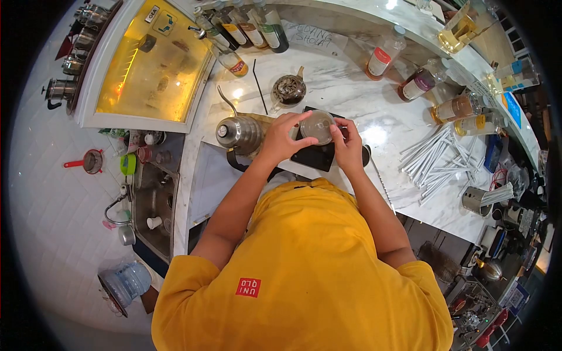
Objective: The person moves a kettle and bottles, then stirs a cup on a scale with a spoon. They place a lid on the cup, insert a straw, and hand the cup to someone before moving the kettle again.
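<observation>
Both of our hands close on one clear round container. The left hand curls its fingers over one side of the rim, and the right hand pinches the opposite side with its fingers bent tight. We cannot tell whether anything sits inside the glossy, see-through shell. Directly beneath our fingers lies a flat black square platform, matte, resting on the white veined marble surface. Just left of the left fingers stands a steel kettle, rounded and ribbed, with a thin curved spout. Beyond the fingertips a small glass pitcher holds something dark. Farther beyond, a row of bottles carries brown and dark liquids. Right of the right fingers, loose white straws lie scattered, and a metal cup holds more.
</observation>
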A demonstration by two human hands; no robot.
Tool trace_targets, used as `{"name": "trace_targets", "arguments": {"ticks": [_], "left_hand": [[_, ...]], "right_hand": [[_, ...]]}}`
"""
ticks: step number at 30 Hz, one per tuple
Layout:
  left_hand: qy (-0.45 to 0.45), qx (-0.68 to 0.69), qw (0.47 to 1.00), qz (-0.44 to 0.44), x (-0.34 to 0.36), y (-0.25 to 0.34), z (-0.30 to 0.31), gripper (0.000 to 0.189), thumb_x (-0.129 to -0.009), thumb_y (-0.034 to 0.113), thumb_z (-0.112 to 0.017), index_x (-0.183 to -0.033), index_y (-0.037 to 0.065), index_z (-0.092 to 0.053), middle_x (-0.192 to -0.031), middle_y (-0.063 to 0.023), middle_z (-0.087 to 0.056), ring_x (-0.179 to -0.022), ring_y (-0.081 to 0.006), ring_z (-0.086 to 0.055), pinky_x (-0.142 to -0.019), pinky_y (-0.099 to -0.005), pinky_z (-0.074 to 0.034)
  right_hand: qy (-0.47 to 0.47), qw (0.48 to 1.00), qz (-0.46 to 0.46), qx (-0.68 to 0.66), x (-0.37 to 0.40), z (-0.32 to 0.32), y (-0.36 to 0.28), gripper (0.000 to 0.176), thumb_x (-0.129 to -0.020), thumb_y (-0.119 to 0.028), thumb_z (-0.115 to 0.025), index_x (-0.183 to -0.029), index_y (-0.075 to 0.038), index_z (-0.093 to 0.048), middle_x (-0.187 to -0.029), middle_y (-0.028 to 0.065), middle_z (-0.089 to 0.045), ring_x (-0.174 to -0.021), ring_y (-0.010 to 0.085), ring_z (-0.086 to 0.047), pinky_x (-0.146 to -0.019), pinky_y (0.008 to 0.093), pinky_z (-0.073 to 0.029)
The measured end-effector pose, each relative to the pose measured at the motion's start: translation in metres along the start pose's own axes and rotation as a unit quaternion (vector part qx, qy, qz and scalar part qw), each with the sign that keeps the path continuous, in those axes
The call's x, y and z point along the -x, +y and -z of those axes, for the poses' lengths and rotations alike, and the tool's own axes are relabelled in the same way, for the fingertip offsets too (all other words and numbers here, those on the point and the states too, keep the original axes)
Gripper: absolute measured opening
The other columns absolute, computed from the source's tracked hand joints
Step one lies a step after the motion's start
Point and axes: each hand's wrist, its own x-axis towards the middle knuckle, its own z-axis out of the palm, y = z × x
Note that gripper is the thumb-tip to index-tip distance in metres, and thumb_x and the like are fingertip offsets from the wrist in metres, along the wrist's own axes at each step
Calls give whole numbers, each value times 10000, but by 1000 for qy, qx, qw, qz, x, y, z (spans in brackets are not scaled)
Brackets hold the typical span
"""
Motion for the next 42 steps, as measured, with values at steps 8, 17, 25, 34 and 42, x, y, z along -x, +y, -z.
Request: {"name": "trace_targets", "arguments": {"ticks": [8, 17, 25, 34, 42], "left_hand": [[9, -17, 999, -26, 0, -4, -1, 721, -735, 293, -937, -1384, 124, -672, -1205, -112, -717, -1058, -261, -675, -904, -361, -546], [13, -41, 999, -33, 0, 0, 0, 717, -742, 322, -927, -1371, 111, -653, -1176, -115, -705, -1044, -272, -671, -907, -369, -543], [30, -42, 996, -78, -9, 8, 27, 662, -795, 290, -891, -1374, 104, -629, -1186, -109, -691, -1013, -279, -662, -905, -375, -548], [-16, -15, 999, 23, -68, -67, 138, 374, -899, 174, -769, -1264, 121, -706, -1078, -76, -721, -935, -239, -669, -864, -367, -550], [-242, -334, 906, -95, -120, -184, 114, 226, -857, 147, -752, -1073, 212, -769, -991, -72, -712, -989, -302, -701, -826, -460, -546]], "right_hand": [[0, 988, 120, 96, -6, -1, -6, 284, -1019, -184, -670, -1263, -39, -685, -1087, 76, -680, -947, 162, -646, -787, 294, -522], [11, 992, 51, 117, 0, 2, -3, 322, -1032, -233, -652, -1291, -45, -693, -1138, 95, -689, -973, 173, -664, -827, 313, -533], [109, 990, 0, 91, 16, -4, -18, 459, -1031, -297, -647, -1416, -52, -593, -1188, 99, -669, -962, 179, -656, -772, 314, -539], [222, 962, 80, 135, 48, -37, -92, 395, -1024, -165, -653, -1382, -18, -573, -1259, 118, -605, -996, 167, -604, -828, 309, -521], [214, 952, 156, 153, 62, -111, -114, 385, -1000, -67, -651, -1370, -16, -559, -1282, 115, -567, -1012, 171, -617, -882, 320, -522]]}}
